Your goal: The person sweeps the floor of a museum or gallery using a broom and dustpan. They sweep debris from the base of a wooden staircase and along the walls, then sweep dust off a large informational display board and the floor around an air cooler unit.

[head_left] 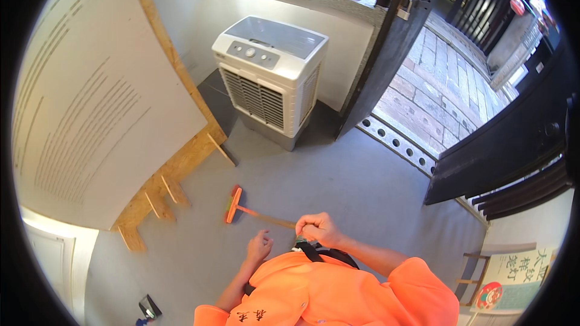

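The floor (362, 187) is smooth grey, meeting a strip of perforated metal threshold (396, 140) at an open dark door (393, 42), beyond which lies grey-brown brick paving (444, 93). A white boxy air cooler (270, 78) with a grey louvred grille and round knobs stands against the pale wall. To the left leans a large white sign board (103, 96) covered in lines of dark print, backed by a rough chipboard frame (163, 190) with small wooden feet. At the lower right a paper poster (513, 281) with green characters and a round red emblem rests by a wooden stand. The broom (234, 205), with an orange head and thin wooden handle, lies low on the floor ahead of the person in an orange shirt. The right hand (318, 228) is closed in a fist around the handle's near end; the left hand (258, 247) hangs just beside it, fingers loosely curled, holding nothing.
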The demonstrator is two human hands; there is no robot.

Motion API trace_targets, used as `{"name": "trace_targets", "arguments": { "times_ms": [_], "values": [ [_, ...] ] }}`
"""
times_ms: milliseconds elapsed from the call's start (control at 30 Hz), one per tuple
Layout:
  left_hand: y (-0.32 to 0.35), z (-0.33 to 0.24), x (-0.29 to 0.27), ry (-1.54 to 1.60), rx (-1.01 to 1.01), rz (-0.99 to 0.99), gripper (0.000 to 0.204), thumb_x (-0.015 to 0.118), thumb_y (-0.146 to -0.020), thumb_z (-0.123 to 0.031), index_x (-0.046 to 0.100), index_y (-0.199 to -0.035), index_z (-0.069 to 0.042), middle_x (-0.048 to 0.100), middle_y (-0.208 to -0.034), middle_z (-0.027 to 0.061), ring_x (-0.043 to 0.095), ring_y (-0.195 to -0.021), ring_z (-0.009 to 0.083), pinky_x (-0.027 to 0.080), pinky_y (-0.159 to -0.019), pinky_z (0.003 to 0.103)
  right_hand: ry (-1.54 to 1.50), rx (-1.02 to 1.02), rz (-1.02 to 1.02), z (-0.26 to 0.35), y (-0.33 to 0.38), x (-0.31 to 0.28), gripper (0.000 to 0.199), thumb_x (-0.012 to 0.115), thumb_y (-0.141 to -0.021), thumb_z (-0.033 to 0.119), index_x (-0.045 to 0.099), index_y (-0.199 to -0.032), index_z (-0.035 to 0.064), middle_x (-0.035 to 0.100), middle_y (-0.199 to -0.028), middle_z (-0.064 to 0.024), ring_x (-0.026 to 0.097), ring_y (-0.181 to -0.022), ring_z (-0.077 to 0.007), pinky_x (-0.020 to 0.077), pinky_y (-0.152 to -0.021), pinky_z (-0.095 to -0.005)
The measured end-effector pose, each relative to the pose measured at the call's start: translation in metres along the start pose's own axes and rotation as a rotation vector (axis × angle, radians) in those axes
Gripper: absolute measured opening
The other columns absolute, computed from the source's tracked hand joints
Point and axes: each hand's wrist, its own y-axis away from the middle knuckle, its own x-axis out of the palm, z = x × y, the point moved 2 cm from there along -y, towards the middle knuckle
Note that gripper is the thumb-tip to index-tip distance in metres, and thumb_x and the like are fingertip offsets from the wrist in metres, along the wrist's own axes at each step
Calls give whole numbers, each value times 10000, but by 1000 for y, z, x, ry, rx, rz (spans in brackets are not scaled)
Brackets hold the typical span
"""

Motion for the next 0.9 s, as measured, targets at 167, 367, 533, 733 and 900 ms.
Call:
{"name": "trace_targets", "arguments": {
  "times_ms": [167,367,533,733,900],
  "values": [
    [30,39,9,105,149,6,249,568,-782,-240,658,-905,-43,654,-850,168,633,-767,333,502,-702,410,198,-47,-115,9,6,45,131,480,-777,21,604,-807,-9,551,-658,-15,490,-594,-81,390,-555,-216],
    [119,117,-24,150,-133,-78,241,562,-786,-236,660,-929,-70,656,-884,158,622,-831,332,489,-742,417,549,-74,-81,14,-3,65,274,463,-726,47,598,-961,7,608,-884,-76,594,-784,-136,467,-659,-238],
    [207,199,-40,352,-399,-325,227,562,-780,-238,674,-898,-79,663,-873,143,632,-820,314,493,-750,398,780,448,131,57,-12,61,392,532,-804,92,465,-1156,-67,617,-732,-169,615,-481,-228,485,-389,-283],
    [321,273,-16,439,-671,-609,218,549,-758,-243,695,-856,-115,663,-848,138,634,-803,328,497,-755,403,1848,976,587,-19,-39,-3,289,605,-833,187,623,-754,-90,621,-621,-137,602,-500,-163,482,-415,-329],
    [388,303,22,647,-941,-640,199,578,-742,-244,702,-841,-124,665,-843,141,633,-832,315,494,-765,399,1848,592,750,-136,-67,14,326,615,-776,347,646,-697,32,642,-651,-134,618,-575,-281,488,-516,-405]
  ]
}}
